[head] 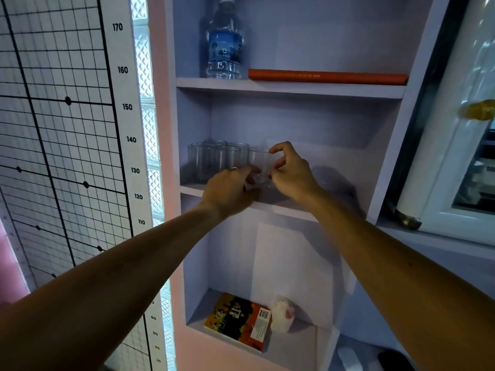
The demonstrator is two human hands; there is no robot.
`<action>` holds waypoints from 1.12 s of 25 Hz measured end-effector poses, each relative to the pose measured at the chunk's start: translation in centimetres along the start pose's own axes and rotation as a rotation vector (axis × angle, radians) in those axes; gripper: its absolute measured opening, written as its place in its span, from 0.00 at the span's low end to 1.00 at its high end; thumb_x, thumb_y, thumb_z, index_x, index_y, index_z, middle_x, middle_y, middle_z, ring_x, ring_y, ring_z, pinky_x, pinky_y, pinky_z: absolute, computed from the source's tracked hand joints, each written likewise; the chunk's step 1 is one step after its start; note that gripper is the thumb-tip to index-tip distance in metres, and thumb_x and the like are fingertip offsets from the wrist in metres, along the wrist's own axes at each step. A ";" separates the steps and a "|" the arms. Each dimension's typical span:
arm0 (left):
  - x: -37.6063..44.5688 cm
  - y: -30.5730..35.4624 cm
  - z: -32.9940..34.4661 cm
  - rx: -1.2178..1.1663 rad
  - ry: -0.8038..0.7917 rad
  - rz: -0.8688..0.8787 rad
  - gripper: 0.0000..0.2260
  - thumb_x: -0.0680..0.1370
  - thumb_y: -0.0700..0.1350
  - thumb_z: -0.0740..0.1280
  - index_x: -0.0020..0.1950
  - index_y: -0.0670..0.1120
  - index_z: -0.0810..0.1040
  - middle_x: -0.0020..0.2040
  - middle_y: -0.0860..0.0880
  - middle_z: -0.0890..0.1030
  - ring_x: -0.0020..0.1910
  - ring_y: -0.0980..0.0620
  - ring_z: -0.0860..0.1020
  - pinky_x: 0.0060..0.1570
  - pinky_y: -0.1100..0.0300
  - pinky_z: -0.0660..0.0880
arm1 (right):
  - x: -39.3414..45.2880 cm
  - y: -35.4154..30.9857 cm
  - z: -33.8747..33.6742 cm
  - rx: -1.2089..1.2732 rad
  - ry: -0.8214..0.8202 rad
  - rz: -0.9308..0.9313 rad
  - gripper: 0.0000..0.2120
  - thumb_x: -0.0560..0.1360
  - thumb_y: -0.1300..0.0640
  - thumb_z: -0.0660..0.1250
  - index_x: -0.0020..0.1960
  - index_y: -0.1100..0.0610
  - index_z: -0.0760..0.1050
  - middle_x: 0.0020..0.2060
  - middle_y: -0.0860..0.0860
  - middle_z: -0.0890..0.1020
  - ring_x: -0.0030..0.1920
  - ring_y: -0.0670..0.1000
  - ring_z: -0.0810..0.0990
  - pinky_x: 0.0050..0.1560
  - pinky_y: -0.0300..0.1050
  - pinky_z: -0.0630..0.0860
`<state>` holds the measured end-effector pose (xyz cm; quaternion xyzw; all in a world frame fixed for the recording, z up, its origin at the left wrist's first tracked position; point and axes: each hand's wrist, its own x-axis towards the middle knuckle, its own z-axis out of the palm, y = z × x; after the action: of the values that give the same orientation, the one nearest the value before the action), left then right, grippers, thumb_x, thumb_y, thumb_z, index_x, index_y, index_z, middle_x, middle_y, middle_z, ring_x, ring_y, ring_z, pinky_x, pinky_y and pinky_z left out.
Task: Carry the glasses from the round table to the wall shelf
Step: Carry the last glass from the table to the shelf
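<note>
Left hand, right hand pinching together

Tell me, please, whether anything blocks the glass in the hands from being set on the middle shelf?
Nothing visible does. The left hand and right hand hold the glass over bare middle shelf board. The other glasses stand just to its left, and the space to its right is open.

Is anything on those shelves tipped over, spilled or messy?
Nothing looks spilled or broken. The glasses stand upright in a bunch on the middle shelf, and both hands are around one more glass beside them. The book on the bottom shelf lies crooked, poking over the edge.
</note>
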<state>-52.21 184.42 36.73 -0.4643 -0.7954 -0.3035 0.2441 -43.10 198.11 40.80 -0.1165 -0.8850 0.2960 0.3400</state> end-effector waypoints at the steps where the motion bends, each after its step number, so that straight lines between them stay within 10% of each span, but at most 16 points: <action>1: 0.2 -0.1 0.0 0.017 -0.007 0.010 0.20 0.74 0.58 0.64 0.63 0.53 0.74 0.56 0.48 0.84 0.54 0.44 0.83 0.52 0.47 0.81 | 0.1 0.0 0.2 0.004 0.001 0.008 0.21 0.76 0.69 0.63 0.63 0.50 0.68 0.41 0.51 0.79 0.42 0.51 0.80 0.36 0.34 0.74; 8: 0.8 -0.2 0.2 0.131 -0.085 0.070 0.20 0.77 0.58 0.63 0.66 0.53 0.74 0.56 0.47 0.83 0.53 0.45 0.82 0.51 0.53 0.79 | 0.7 -0.1 1.6 -0.029 0.021 0.038 0.18 0.79 0.67 0.60 0.66 0.54 0.71 0.62 0.54 0.79 0.48 0.47 0.76 0.47 0.34 0.72; 16: -1.3 -4.5 -2.6 -0.126 -0.005 -0.006 0.15 0.76 0.57 0.63 0.48 0.48 0.82 0.43 0.49 0.85 0.41 0.50 0.82 0.45 0.51 0.82 | 0.3 -2.9 3.2 0.021 0.149 -0.086 0.11 0.79 0.59 0.63 0.61 0.53 0.75 0.51 0.51 0.80 0.50 0.52 0.81 0.51 0.46 0.80; 20: -2.0 -8.0 -4.2 -0.139 0.069 -0.049 0.11 0.76 0.52 0.69 0.52 0.46 0.80 0.48 0.48 0.86 0.46 0.47 0.83 0.50 0.57 0.80 | 1.1 -5.5 5.6 -0.059 -0.035 -0.113 0.12 0.79 0.54 0.64 0.62 0.53 0.75 0.57 0.52 0.81 0.56 0.52 0.80 0.57 0.45 0.76; 28: -0.8 -5.8 -2.6 -0.170 0.012 0.045 0.12 0.76 0.56 0.68 0.51 0.49 0.76 0.48 0.49 0.84 0.45 0.47 0.83 0.48 0.50 0.81 | -1.1 -4.9 3.6 -0.082 0.110 -0.018 0.05 0.76 0.52 0.68 0.48 0.52 0.75 0.46 0.50 0.82 0.47 0.51 0.80 0.51 0.50 0.80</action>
<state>-56.69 179.90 36.55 -0.4995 -0.7546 -0.3671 0.2152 -44.75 192.12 41.02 -0.1382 -0.8773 0.2497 0.3859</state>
